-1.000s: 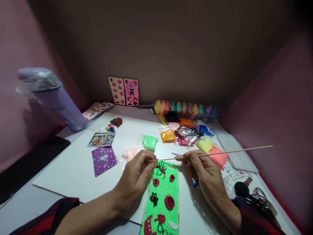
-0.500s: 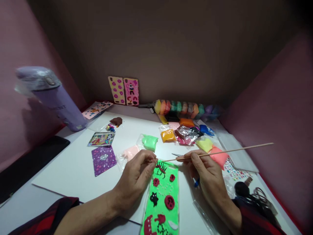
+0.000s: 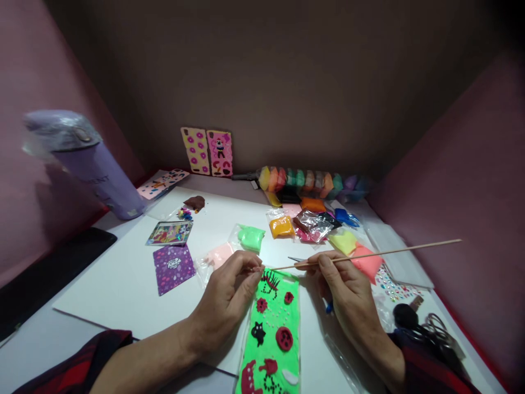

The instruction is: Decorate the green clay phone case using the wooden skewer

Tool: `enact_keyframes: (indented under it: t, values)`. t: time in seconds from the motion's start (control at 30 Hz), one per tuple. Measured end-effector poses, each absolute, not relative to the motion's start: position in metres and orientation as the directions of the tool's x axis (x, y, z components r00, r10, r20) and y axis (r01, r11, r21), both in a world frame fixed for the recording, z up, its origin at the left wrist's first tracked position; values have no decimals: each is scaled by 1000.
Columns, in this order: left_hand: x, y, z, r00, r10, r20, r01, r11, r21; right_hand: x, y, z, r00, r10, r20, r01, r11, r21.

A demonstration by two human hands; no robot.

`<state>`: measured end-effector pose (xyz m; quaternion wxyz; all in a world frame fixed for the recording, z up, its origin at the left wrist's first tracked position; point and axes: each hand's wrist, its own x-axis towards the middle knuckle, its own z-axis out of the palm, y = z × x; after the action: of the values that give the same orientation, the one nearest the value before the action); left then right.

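My right hand (image 3: 348, 293) grips a long thin wooden skewer (image 3: 414, 247), which slants up to the right. A pointed metal tip (image 3: 296, 259) and a blue end (image 3: 329, 307) of another slim tool also show at this hand. The skewer's thin left end reaches the pinched fingertips of my left hand (image 3: 223, 303); whatever they hold is too small to make out. Under both hands lies a bright green clay-covered phone case (image 3: 273, 320). Dark red and black clay shapes, several tiny beads and a white piece decorate it. My left thumb is by its upper left corner.
Clay packets, including a light green one (image 3: 251, 238) and a yellow-orange one (image 3: 281, 226), lie beyond my hands. Purple card (image 3: 174, 268) and brown clay (image 3: 194, 203) are left. A lilac bottle (image 3: 102, 178) stands far left. Scissors (image 3: 441, 331) and rhinestones (image 3: 396, 285) lie right.
Almost nothing differs. The skewer's far end has shifted very slightly to the right; both hands keep their places over the green case.
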<state>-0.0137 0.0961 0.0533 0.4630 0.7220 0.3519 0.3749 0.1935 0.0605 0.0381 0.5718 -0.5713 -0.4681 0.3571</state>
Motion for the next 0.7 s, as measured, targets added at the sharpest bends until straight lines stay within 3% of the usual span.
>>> enact_keyframes:
  t: [0.7]
  values:
    - [-14, 94, 54, 467, 859, 211, 175, -324, 930, 193, 60, 40, 333, 937, 100, 101, 70, -992]
